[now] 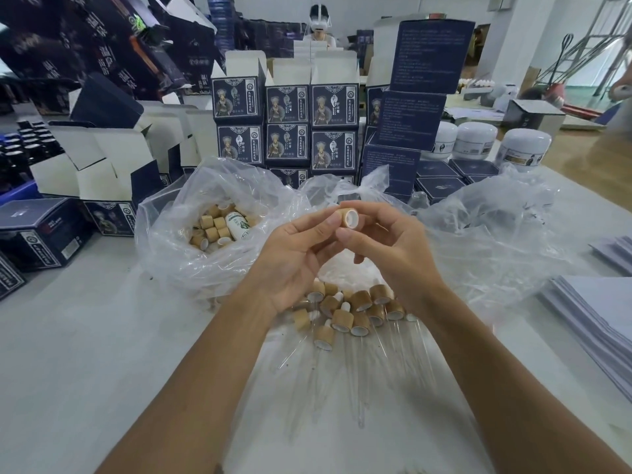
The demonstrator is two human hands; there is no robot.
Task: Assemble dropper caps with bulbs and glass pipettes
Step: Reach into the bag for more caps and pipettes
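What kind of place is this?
Probably a cosmetics packing workshop: stacks of printed product boxes, white jars, and a bag of wooden dropper caps on a long work table.

White table (pixel 85 354), wooden floor (pixel 598 159), white walls (pixel 533 35)

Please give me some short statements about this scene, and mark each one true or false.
1. Both hands hold one bamboo cap between them. True: the left hand and the right hand both pinch it.
2. The held cap already has a glass pipette in it. False: no pipette shows; its white open end faces the camera.
3. The plastic bag on the left holds loose bamboo caps. True.
4. The finished droppers lie inside that bag. False: they lie on the table, below the hands.
5. White jars stand at the far right of the table. True.
6. The stacked printed boxes behind the bag are red. False: they are dark blue.
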